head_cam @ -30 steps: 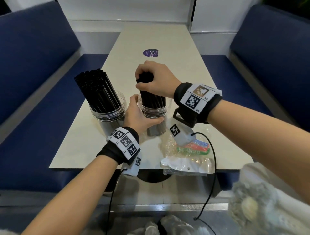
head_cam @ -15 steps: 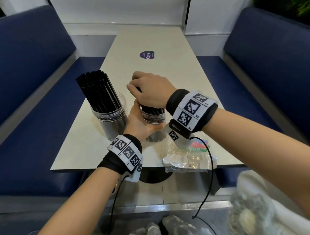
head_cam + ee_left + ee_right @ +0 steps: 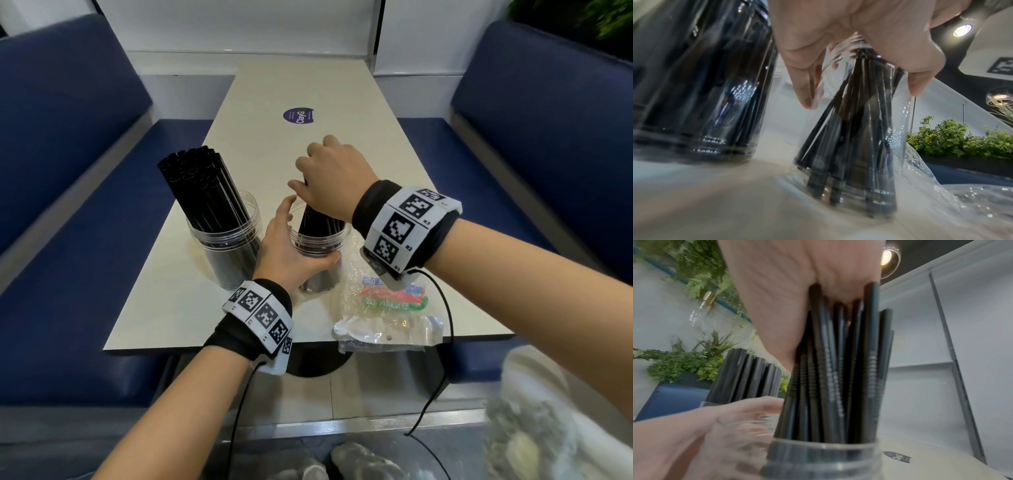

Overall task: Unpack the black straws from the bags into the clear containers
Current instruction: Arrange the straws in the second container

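Two clear containers stand near the table's front edge. The left container (image 3: 228, 250) is packed with black straws (image 3: 202, 192) leaning left. My left hand (image 3: 291, 246) wraps round the right container (image 3: 322, 263), which stands on the table. My right hand (image 3: 330, 181) grips the tops of a bundle of black straws (image 3: 320, 222) whose lower ends are inside that container. In the right wrist view the bundle (image 3: 838, 369) rises from the container's rim (image 3: 824, 449) into my palm. In the left wrist view the straws (image 3: 849, 138) fan out inside the clear wall.
An empty clear plastic bag (image 3: 387, 315) with red and green print lies at the table's front right edge, partly overhanging. A purple sticker (image 3: 299, 115) marks the table's (image 3: 274, 85) far middle. Blue bench seats (image 3: 68, 205) flank both sides.
My right hand has pushed the straw bundle down into the right container and shifted slightly right. The left hand keeps its hold on the container.
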